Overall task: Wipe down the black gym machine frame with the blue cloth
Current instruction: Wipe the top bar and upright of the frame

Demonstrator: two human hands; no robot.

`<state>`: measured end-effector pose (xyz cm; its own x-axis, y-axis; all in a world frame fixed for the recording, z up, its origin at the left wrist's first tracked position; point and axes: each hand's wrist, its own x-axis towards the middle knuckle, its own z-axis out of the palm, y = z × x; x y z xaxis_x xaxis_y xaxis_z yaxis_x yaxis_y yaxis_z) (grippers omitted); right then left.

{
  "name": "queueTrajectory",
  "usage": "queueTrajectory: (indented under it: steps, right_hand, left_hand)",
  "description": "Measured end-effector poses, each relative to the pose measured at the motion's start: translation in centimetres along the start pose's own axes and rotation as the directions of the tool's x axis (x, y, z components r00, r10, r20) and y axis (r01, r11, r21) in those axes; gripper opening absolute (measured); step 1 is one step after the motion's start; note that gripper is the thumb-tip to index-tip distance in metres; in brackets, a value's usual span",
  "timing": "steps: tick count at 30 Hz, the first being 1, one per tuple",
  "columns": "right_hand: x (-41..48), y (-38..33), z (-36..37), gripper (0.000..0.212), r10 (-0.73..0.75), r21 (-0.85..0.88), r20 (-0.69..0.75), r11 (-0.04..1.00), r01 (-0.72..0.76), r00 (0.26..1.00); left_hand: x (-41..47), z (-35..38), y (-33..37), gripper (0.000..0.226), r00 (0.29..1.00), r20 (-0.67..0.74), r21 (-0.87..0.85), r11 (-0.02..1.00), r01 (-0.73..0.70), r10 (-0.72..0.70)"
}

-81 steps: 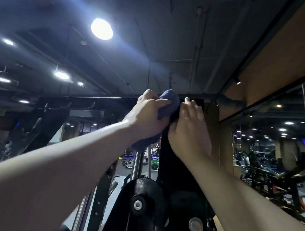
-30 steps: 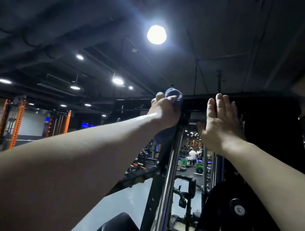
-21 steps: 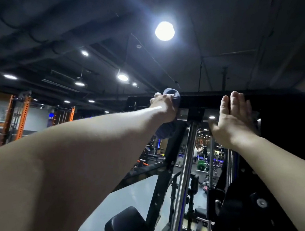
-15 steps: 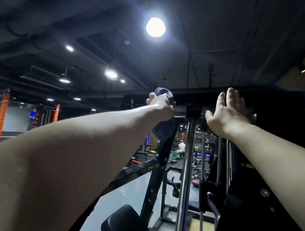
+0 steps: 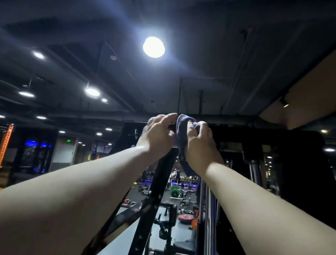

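The blue cloth (image 5: 181, 131) is bunched between both my hands, high up at the top crossbar of the black gym machine frame (image 5: 266, 136). My right hand (image 5: 199, 146) grips the cloth with curled fingers, and a tail of it hangs below that wrist. My left hand (image 5: 157, 135) sits right beside it on the left, its fingers loosely curved and touching the cloth's upper edge. A slanted black upright (image 5: 155, 191) of the frame runs down under my left hand. The crossbar behind the hands is hidden.
Chrome guide rods (image 5: 208, 226) drop beside a dark weight-stack panel (image 5: 307, 185) on the right. An orange rack post (image 5: 0, 156) stands far left. A barbell with green plates (image 5: 174, 191), a red plate (image 5: 185, 218) and a padded seat (image 5: 185, 247) lie beyond the frame.
My right hand left the crossbar, came left and closed on the cloth. My left hand, which held the cloth against the frame, has loosened. The view swung slightly.
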<state>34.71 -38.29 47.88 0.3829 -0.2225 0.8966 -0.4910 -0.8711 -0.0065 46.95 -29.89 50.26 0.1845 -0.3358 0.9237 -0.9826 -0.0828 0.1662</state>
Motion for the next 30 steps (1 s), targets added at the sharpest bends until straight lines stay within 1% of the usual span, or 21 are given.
queueTrajectory:
  steps: [1, 2, 3, 5, 6, 7, 8, 10, 12, 13, 14, 16, 18, 20, 21, 23, 25, 27, 28, 29, 30]
  right_hand:
    - [0.3, 0.5, 0.3, 0.04, 0.018, 0.007, -0.022, 1.0, -0.018, 1.0]
    - [0.6, 1.0, 0.5, 0.041, 0.051, 0.033, -0.098, 0.998, -0.048, 0.994]
    - [0.9, 1.4, 0.9, 0.041, 0.075, 0.059, -0.171, 0.996, -0.065, 0.983]
    - [1.3, 0.7, 1.2, 0.04, 0.134, 0.113, -0.292, 0.988, -0.105, 0.947]
    - [1.7, 0.3, 1.5, 0.042, 0.169, 0.138, -0.297, 0.981, -0.133, 0.94]
    - [2.0, -0.4, 1.6, 0.046, 0.178, 0.159, -0.274, 0.978, -0.138, 0.945]
    - [2.4, -1.1, 1.9, 0.05, 0.157, 0.168, -0.225, 0.978, -0.12, 0.962]
    - [2.8, -1.7, 2.1, 0.056, 0.063, 0.184, -0.105, 0.982, -0.043, 0.992]
    - [2.6, -0.9, 1.4, 0.059, 0.0, 0.15, 0.009, 0.989, -0.002, 1.0]
    - [2.5, 0.0, 0.8, 0.058, -0.012, 0.103, 0.017, 0.995, 0.01, 1.0]
    - [2.3, 0.9, 0.3, 0.054, -0.016, 0.055, -0.01, 0.998, 0.017, 1.0]
    - [1.8, 1.7, -0.4, 0.047, 0.036, 0.004, -0.09, 0.999, -0.036, 0.995]
    - [1.7, 0.9, -0.1, 0.045, 0.13, 0.014, -0.126, 0.992, -0.129, 0.983]
    - [2.2, -1.2, 0.6, 0.045, 0.227, 0.032, -0.151, 0.974, -0.225, 0.962]
    - [2.6, -2.4, 1.0, 0.046, 0.252, 0.041, -0.154, 0.968, -0.249, 0.955]
    - [3.3, -4.5, 1.7, 0.046, 0.216, 0.053, -0.118, 0.976, -0.211, 0.969]
    - [3.5, -5.9, 2.1, 0.048, 0.122, 0.044, -0.042, 0.992, -0.12, 0.992]
    - [3.8, -5.8, 1.9, 0.051, 0.044, 0.014, 0.042, 0.999, -0.044, 0.998]
    - [3.8, -5.4, 1.5, 0.048, 0.024, -0.009, 0.069, 1.0, -0.024, 0.997]
    - [3.9, -4.6, 1.0, 0.045, 0.024, -0.037, 0.069, 0.999, -0.021, 0.997]
    - [3.8, -3.6, 0.5, 0.042, 0.041, -0.063, 0.038, 0.997, -0.038, 0.998]
  left_hand:
    - [0.3, -0.7, -0.6, 0.048, 0.998, -0.057, 0.108, 0.994, -0.012, 0.019]
    - [0.8, -1.0, -1.6, 0.046, 0.996, -0.087, 0.118, 0.993, 0.01, 0.0]
    - [1.2, -1.1, -2.7, 0.044, 0.998, -0.066, 0.158, 0.987, 0.001, 0.009]
    - [1.9, -1.2, -4.0, 0.044, 1.0, -0.004, 0.155, 0.988, 0.001, 0.0]
    - [1.9, -0.8, -4.2, 0.044, 1.0, 0.007, 0.157, 0.987, -0.022, 0.021]
    - [1.7, -0.3, -4.4, 0.044, 0.999, 0.02, 0.182, 0.982, -0.047, 0.044]
    - [1.5, -0.2, -4.7, 0.044, 0.997, 0.02, 0.208, 0.975, -0.078, 0.075]
    - [1.5, -0.1, -5.7, 0.045, 0.992, 0.01, 0.251, 0.96, -0.121, 0.123]
    - [1.7, -0.5, -6.6, 0.046, 0.986, -0.009, 0.314, 0.936, -0.156, 0.168]
    - [1.7, -0.7, -7.0, 0.046, 0.985, -0.018, 0.342, 0.927, -0.156, 0.173]
    - [1.8, -0.9, -7.4, 0.046, 0.985, -0.027, 0.36, 0.921, -0.151, 0.172]
    - [2.0, -1.5, -8.4, 0.048, 0.992, -0.025, 0.345, 0.932, -0.11, 0.126]
    - [1.6, -1.5, -9.5, 0.05, 0.997, 0.002, 0.282, 0.957, -0.075, 0.078]
    - [1.3, -1.3, -10.2, 0.051, 0.996, 0.027, 0.209, 0.974, -0.091, 0.088]
    - [1.2, -1.3, -10.4, 0.052, 0.995, 0.036, 0.196, 0.976, -0.099, 0.094]
    - [1.4, -1.2, -10.8, 0.052, 0.993, 0.036, 0.203, 0.972, -0.115, 0.11]
    - [1.9, -1.5, -11.0, 0.05, 0.993, 0.02, 0.208, 0.971, -0.12, 0.118]
    - [2.2, -1.7, -11.4, 0.048, 0.992, 0.0, 0.196, 0.973, -0.123, 0.125]
    - [2.2, -1.7, -11.6, 0.048, 0.991, 0.003, 0.19, 0.973, -0.131, 0.133]
    - [2.1, -1.6, -11.8, 0.049, 0.99, 0.007, 0.185, 0.973, -0.139, 0.14]
    - [2.1, -1.6, -12.0, 0.05, 0.989, 0.007, 0.18, 0.973, -0.146, 0.147]
